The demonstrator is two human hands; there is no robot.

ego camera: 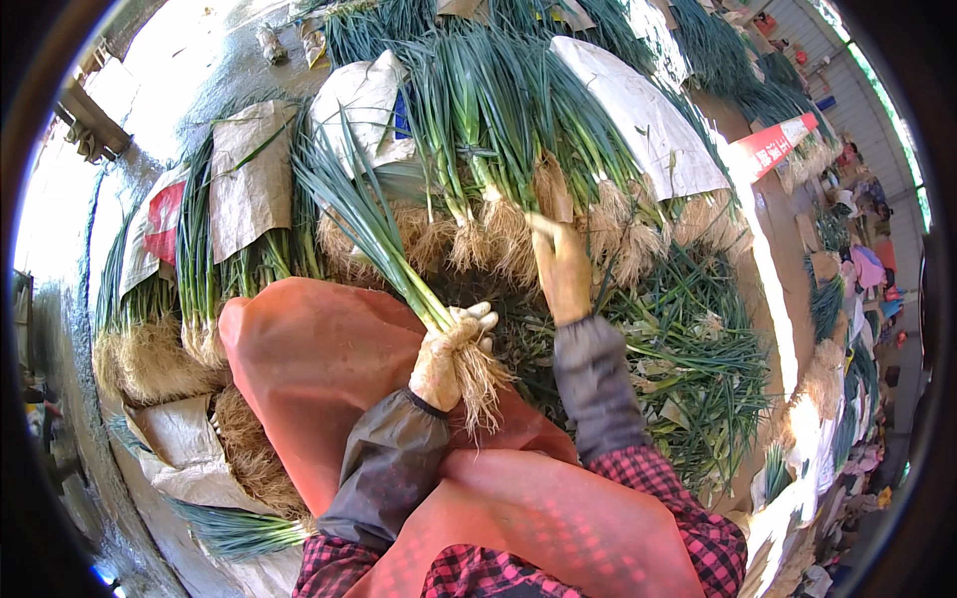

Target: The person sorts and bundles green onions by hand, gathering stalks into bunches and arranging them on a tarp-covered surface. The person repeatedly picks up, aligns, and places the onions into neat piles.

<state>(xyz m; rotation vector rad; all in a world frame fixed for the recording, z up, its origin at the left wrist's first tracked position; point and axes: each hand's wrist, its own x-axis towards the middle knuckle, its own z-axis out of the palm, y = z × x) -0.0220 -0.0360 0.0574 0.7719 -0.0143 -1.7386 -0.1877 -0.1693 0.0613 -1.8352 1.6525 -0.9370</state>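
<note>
My gloved left hand is closed around a small bunch of green onions above my lap. Their leaves point up and to the left, and the pale roots hang below the hand. Ahead and to the right, my gloved right hand reaches to the root ends of a large pile of green onions. Its fingers touch or hover at a stem there; blur hides whether they grip it. A red apron covers my knees.
Trimmed leaves lie heaped on the right. More onion bundles under a paper sheet stand to the left, and a white sack covers part of the pile. A red and white cone lies at the upper right.
</note>
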